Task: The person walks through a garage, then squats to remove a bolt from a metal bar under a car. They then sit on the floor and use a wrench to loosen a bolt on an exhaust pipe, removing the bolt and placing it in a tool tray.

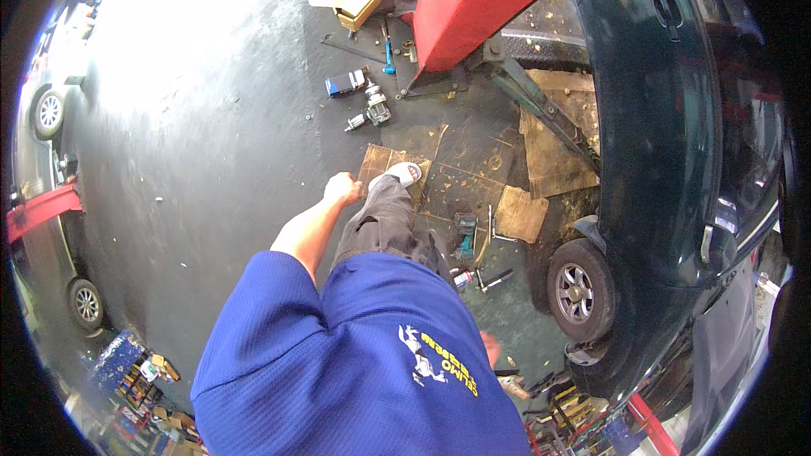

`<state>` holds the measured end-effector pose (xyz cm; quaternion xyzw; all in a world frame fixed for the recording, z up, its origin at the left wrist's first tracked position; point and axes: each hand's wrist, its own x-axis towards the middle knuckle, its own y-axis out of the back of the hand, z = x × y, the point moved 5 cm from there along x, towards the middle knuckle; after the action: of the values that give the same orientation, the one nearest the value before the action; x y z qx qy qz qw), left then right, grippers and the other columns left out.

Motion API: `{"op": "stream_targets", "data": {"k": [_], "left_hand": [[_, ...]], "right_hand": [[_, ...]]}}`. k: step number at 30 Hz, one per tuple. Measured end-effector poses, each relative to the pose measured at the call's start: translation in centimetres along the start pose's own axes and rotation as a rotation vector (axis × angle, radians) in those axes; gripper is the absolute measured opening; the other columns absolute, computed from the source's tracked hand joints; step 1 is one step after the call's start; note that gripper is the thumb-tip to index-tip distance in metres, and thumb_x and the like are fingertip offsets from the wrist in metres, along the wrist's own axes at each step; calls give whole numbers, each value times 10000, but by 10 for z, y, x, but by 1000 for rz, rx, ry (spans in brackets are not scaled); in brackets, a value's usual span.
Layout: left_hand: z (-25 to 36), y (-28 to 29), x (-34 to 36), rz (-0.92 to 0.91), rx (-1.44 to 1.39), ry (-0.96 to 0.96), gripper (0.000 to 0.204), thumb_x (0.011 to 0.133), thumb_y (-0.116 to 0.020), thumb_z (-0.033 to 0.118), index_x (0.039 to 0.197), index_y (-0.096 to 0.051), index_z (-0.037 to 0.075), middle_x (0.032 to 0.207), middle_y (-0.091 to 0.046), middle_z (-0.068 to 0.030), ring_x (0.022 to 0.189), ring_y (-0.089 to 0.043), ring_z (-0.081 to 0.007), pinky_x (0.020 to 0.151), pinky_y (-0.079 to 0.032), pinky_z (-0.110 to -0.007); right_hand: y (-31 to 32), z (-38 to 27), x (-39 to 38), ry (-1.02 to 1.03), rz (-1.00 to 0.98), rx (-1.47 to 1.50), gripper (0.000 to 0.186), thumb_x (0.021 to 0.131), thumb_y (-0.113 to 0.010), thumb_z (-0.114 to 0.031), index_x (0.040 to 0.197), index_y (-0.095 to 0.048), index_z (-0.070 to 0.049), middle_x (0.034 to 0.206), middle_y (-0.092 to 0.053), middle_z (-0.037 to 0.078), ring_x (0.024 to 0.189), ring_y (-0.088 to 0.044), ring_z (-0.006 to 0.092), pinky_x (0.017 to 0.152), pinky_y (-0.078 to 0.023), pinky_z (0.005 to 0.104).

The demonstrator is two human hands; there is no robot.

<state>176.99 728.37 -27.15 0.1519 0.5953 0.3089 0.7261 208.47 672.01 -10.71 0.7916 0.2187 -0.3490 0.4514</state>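
A person in a blue shirt (363,355) stands beside a dark green car (650,160), one shoe on a brown sheet (374,157).

Near the centre of the frame, the left hand (343,190) is beside this sheet; its fingers look folded and I see nothing in them, but I cannot tell how tightly. The right hand (490,348), lower centre, is mostly hidden by the shirt, so its state I cannot tell. The sheet probably lies there to protect the floor (211,186) or the feet. The teal power tool (465,235) and the ratchet (494,279) lie near the wheel (581,291), perhaps for easy reach. The dark floor looks worn and stained; the red lift post (473,0), upper centre, suggests a vehicle workshop.
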Motion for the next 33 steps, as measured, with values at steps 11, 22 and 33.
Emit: {"op": "stream_targets", "data": {"k": [11,22,33], "left_hand": [[-140,12,-134,261,-97,-127,419,914,-650,427,961,-764,26,959,-744,-208,964,-723,-353,871,-553,-439],[-324,32,-135,294,-88,163,205,825,-694,171,1000,-725,68,1002,-743,-182,948,-712,-336,860,-554,-428],[-218,120,-48,12,-213,-246,207,887,-674,146,1058,-707,35,898,-714,-74,773,-683,-158,716,-564,-319]], "right_hand": [[-54,-47,-27,345,8,237,261,915,-748,-273,984,-692,-28,664,-555,-25,487,-453,79,438,-375,269],[-133,247,-115,458,-68,-80,239,915,-701,-214,793,-728,-11,741,-683,110,710,-645,228,651,-509,435],[-178,131,-201,164,332,32,383,877,-751,-359,921,-724,20,861,-725,196,806,-695,320,744,-529,421]]}}
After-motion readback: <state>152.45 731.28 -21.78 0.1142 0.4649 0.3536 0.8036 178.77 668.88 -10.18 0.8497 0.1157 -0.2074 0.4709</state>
